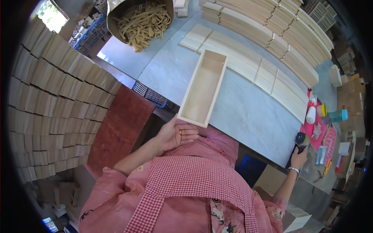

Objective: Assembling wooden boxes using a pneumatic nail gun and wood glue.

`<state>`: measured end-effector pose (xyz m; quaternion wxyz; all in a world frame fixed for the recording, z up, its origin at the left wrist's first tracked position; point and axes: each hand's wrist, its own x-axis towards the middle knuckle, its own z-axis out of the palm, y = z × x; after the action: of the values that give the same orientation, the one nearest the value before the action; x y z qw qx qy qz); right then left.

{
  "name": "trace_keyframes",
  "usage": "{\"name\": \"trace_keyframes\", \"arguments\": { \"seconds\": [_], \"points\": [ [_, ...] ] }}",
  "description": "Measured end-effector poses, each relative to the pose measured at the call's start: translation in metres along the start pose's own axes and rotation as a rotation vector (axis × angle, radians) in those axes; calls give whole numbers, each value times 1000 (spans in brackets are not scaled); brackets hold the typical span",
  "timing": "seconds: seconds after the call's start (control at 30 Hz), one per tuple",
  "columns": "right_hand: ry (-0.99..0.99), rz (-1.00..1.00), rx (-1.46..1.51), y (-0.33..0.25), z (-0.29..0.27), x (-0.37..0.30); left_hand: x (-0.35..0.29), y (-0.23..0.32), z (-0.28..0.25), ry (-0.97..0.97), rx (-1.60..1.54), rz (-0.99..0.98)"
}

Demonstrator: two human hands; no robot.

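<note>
- Checked apron (202, 176) fills the foreground.
- Shallow wooden box (200, 91) overhangs the front edge of the desk (244, 112): base and four walls joined, top open.
- Left hand (169, 136) spread open, thumb at the box's near corner; right hand (298, 158) gripping a dark tool (302, 138) by the right corner.
- No writing legible.

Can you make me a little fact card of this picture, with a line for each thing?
Left hand: bare left hand open, beside the box's near end; touching or not is hard to tell
Right hand: bare right hand, holding a dark handheld tool, kind unclear
Box: long, open-topped, pale wooden box, its near end at the table's edge
Table: pale blue-grey, marbled tabletop
Beyond the box: flat, pale wooden boards
Far left: stacked, pale wooden pieces
Far right: teal, cylindrical container
</note>
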<state>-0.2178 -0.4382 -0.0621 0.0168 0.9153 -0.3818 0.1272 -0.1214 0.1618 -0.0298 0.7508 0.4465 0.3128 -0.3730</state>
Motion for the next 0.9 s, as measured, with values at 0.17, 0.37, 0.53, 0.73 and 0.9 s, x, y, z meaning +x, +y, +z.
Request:
{"name": "trace_keyframes", "arguments": {
  "seconds": [0.17, 0.37, 0.53, 0.73, 0.9],
  "points": [
    [204, -74, 133, -49, -22, -29, -29, -6, 12, 486, 896, 692],
    [6, -463, 828, -201, -18, -116, 11, 4, 32, 619, 1889, 1762],
    [-42, -650, 963, -245, 41, -140, -50, 17, 22, 517, 1858, 1602],
    [258, -688, 903, -259, 54, -140, -202, 86, 26, 785, 1474, 2030],
    [306, -718, 896, -257, 78, -129, -373, 184, -14, 2079, 1422, 2465]
  ]
}}
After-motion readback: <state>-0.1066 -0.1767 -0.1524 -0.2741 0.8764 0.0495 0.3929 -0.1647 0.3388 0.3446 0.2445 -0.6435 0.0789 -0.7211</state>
